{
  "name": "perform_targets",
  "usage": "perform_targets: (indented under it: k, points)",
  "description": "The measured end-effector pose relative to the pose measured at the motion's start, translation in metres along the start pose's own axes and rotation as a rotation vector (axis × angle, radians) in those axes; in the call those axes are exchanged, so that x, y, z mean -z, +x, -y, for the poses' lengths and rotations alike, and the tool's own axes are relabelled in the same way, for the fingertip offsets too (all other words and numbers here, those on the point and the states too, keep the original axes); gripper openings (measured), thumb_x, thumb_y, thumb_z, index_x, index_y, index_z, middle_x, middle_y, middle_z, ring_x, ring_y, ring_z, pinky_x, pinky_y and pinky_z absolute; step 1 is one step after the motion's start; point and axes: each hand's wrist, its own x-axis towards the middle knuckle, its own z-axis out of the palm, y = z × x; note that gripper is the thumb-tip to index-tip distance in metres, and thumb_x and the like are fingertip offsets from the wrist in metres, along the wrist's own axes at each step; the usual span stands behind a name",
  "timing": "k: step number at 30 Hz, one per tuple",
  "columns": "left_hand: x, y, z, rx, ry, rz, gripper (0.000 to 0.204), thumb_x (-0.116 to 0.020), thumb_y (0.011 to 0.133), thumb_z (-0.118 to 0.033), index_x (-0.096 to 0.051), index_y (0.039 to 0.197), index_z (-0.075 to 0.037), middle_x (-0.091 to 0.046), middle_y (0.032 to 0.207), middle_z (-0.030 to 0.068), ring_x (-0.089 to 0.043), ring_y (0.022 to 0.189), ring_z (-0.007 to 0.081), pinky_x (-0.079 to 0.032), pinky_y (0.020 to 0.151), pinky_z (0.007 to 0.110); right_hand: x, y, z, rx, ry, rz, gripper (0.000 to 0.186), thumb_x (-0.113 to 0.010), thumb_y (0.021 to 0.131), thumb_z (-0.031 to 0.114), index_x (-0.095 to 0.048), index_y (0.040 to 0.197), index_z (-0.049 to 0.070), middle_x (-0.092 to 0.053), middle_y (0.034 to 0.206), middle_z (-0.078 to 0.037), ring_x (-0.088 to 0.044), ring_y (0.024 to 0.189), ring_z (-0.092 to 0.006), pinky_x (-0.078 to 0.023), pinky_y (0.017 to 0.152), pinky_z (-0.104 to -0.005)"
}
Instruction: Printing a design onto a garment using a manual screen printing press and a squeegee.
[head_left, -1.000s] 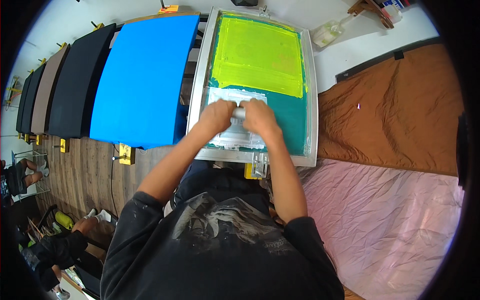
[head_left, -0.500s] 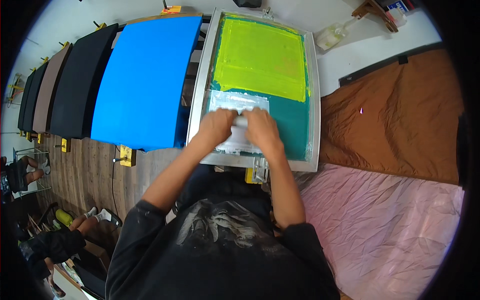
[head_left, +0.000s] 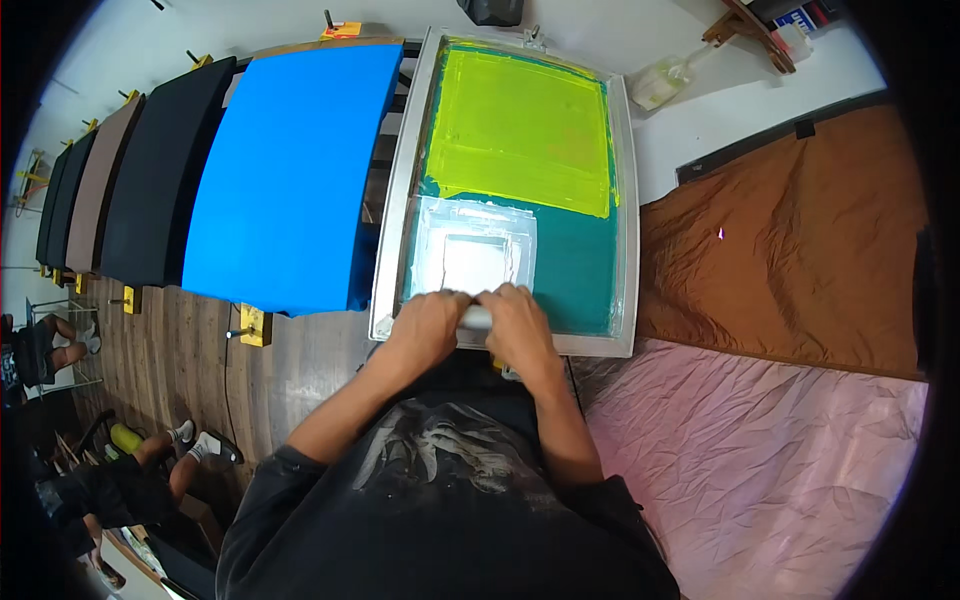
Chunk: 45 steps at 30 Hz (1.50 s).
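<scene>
My left hand [head_left: 425,328] and my right hand [head_left: 515,325] grip a pale squeegee [head_left: 476,316] from both sides, fingers wrapped over it. It lies at the near end of a screen in a metal frame [head_left: 625,240]. The screen carries a large lime-yellow ink patch [head_left: 520,120] across its far half, a teal surface [head_left: 572,260] at lower right, and a white ink-smeared square [head_left: 475,255] at lower left, just beyond my hands. The squeegee's blade is hidden behind my fingers.
To the left, blue [head_left: 285,170], black [head_left: 160,170] and brown [head_left: 100,180] covered platens line the rail. At right lie brown [head_left: 780,240] and pink [head_left: 750,460] cloths. A bottle [head_left: 660,80] is at top right. Seated people [head_left: 110,490] are at lower left, above a wooden floor [head_left: 170,370].
Both hands have moved down toward my body with the squeegee, from the middle of the white square to the screen's near end, uncovering more of that square.
</scene>
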Motion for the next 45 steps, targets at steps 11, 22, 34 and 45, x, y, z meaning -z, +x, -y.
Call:
perform_targets:
  k: [11,22,34,45]
  points:
    - [0.001,0.048,0.024,-0.065,0.044,-0.149,0.041,-0.051,0.074,0.009,-0.06,0.113,0.0,-0.065,0.102,0.0233,-0.064,0.088,0.0397,-0.052,0.078,0.045,0.004,0.052,-0.018,0.006,-0.075,-0.064,0.036,-0.057,0.078,-0.001,-0.061,0.113,0.009,-0.054,0.114,-0.019,-0.052,0.108,-0.0386,-0.05,0.081,-0.0472]
    - [0.016,0.031,0.011,-0.102,0.037,-0.143,0.027,-0.055,0.071,0.008,-0.063,0.094,-0.002,-0.067,0.088,0.0191,-0.066,0.08,0.0368,-0.053,0.072,0.044,0.018,0.035,-0.007,0.039,-0.082,-0.031,0.03,-0.056,0.078,-0.002,-0.063,0.106,0.007,-0.058,0.101,-0.018,-0.057,0.099,-0.0376,-0.052,0.078,-0.0471]
    - [-0.019,-0.022,0.01,-0.171,0.174,-0.219,0.045,-0.052,0.076,0.006,-0.054,0.121,0.003,-0.056,0.127,0.0218,-0.056,0.116,0.0368,-0.043,0.1,0.044,-0.015,-0.013,0.012,0.027,-0.115,-0.075,0.036,-0.059,0.076,-0.002,-0.057,0.111,0.007,-0.051,0.111,-0.017,-0.051,0.107,-0.0366,-0.048,0.081,-0.0476]
    - [0.014,0.035,0.015,-0.146,0.049,-0.218,0.04,-0.051,0.073,0.009,-0.062,0.111,0.003,-0.064,0.109,0.0218,-0.062,0.097,0.0386,-0.049,0.087,0.044,0.01,0.038,-0.003,0.034,-0.12,-0.122,0.036,-0.058,0.075,-0.004,-0.059,0.11,0.006,-0.055,0.104,-0.016,-0.054,0.101,-0.0356,-0.048,0.08,-0.0453]
